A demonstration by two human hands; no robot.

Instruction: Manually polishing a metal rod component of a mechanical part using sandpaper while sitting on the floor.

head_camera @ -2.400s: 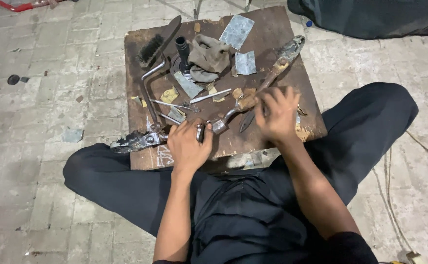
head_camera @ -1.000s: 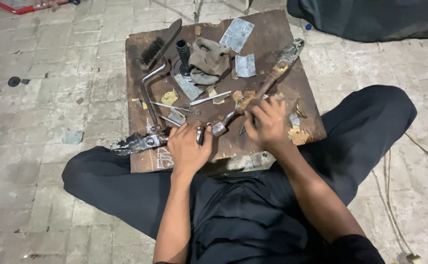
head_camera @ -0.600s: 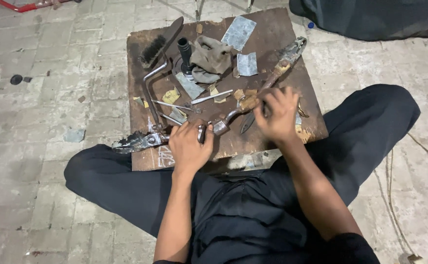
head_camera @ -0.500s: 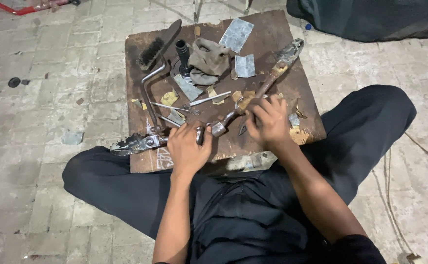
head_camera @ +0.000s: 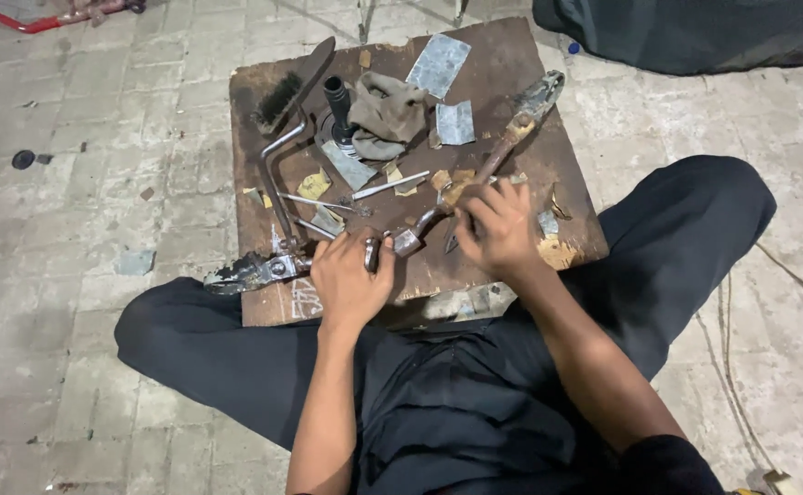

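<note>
A worn wooden board [head_camera: 511, 55] lies in front of my crossed legs. Long rusty metal snips [head_camera: 518, 124] lie slantwise across it, jaws at the far right. My right hand [head_camera: 498, 229] is closed over their near handles. My left hand [head_camera: 351, 275] sits at the board's near edge, fingers curled round a small shiny metal part [head_camera: 373, 251] that touches the curved handle end [head_camera: 408, 240]. What lies under either palm is hidden.
On the board lie a black brush [head_camera: 289, 84], a bent steel rod [head_camera: 276, 174], a crumpled grey cloth [head_camera: 387, 108], a black cylinder [head_camera: 337, 95], sheet-metal scraps [head_camera: 438, 64] and a thin rod [head_camera: 387, 186]. A grimy metal tool [head_camera: 253, 271] overhangs the left edge. Paved floor surrounds it.
My right hand has shifted slightly back and forth along the snips' handles. My left hand has stayed at the near edge of the board.
</note>
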